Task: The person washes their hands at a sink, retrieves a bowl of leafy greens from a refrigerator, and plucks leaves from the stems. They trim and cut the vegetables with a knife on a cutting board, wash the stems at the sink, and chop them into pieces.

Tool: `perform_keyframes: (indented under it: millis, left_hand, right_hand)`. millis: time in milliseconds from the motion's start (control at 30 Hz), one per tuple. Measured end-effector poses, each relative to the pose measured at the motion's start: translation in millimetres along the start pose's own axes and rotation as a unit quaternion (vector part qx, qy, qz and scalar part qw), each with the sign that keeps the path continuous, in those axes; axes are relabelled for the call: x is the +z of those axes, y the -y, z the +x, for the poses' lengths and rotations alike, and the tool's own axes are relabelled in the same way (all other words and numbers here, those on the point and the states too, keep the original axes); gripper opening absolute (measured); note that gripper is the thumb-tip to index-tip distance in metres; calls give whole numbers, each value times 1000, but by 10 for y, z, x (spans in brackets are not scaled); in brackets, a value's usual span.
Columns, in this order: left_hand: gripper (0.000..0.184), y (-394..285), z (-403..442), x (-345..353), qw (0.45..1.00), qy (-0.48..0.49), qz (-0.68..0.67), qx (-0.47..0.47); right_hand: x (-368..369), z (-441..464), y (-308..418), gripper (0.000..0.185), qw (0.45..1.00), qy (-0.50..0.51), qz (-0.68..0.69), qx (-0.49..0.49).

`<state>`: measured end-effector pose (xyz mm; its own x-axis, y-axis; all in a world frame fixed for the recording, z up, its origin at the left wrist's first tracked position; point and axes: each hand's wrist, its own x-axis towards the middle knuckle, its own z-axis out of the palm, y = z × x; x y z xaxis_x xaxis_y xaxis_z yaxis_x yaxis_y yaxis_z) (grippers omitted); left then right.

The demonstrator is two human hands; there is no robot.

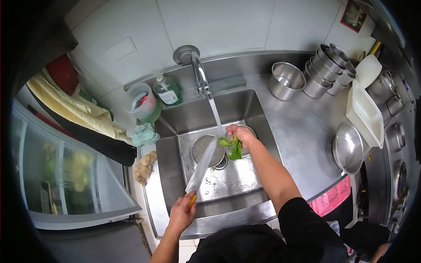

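My left hand [183,213] is closed around the yellow handle of a large knife [202,168], whose long pale blade points up and away over the sink. My right hand [242,135] grips some green leaves [235,151] under the running tap [200,79]. The water stream falls close to the fingers, and the blade tip is near the leaves. Below, in the steel sink [232,201], a round metal bowl [199,151] sits partly behind the blade. Another round vessel is mostly hidden by my right hand.
A green soap bottle [168,91] and a plastic tub [144,103] stand at the sink's back left, with cloths [146,134] below. Several steel pots [286,81], a white basket [365,114] and a metal bowl [348,148] are on the right. A glass-lidded cabinet [70,171] borders the left.
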<state>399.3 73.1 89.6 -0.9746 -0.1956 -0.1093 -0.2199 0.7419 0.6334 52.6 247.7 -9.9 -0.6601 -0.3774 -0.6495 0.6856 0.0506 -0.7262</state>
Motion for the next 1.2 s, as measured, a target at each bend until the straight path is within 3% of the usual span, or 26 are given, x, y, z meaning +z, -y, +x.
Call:
perform_keyframes:
  millis: [67, 133, 200, 333, 433, 467, 567, 600, 667, 733, 767, 800, 1000, 1200]
  left_hand:
    - [45, 161, -190, 51, 994, -28, -86, -56]
    - [44, 184, -253, 53, 979, -27, -156, -130]
    - [46, 311, -330, 143, 953, -44, -247, -172]
    - [46, 482, -467, 163, 942, -62, -288, -160]
    - [44, 348, -529, 15, 953, -25, -258, -154]
    - [45, 349, -561, -10, 938, -4, -289, -191]
    - [29, 433, -486, 62, 990, -56, -126, -15]
    - [37, 510, -420, 120, 992, -48, -116, 26]
    - [43, 444, -332, 128, 984, 4, -177, -16]
    - [45, 182, -233, 109, 969, 32, -238, -49]
    - [46, 89, -146, 129, 961, 34, -270, -52]
    - [45, 39, -83, 134, 957, 60, -261, -110]
    - [45, -126, 126, 153, 949, 67, -299, -66]
    - [46, 218, -52, 83, 935, 23, -341, -91]
  right_hand:
    - [-37, 239, -168, 33, 990, 17, -130, -47]
    - [257, 54, 3, 35, 937, -6, -333, -108]
    - [453, 100, 112, 28, 980, 47, -184, -56]
    - [549, 457, 198, 27, 985, 65, -40, -154]
    - [438, 131, 260, 20, 980, -8, -155, -122]
    - [376, 57, 240, 15, 984, -40, -149, -83]
    - [5, -124, -19, 26, 980, -45, -185, -63]
    - [-84, -197, -132, 31, 990, -61, -111, -57]
    - [-249, -347, -368, 42, 995, -86, 39, -42]
    - [-572, -464, -466, 64, 989, -95, -82, -79]
    - [-688, -361, -588, 67, 988, -83, 22, -132]
    - [-714, -597, -506, 64, 979, -133, -3, -155]
    - [-704, -990, -333, 45, 951, -159, -15, -265]
    - [-89, -692, -43, 35, 922, -157, -210, -285]
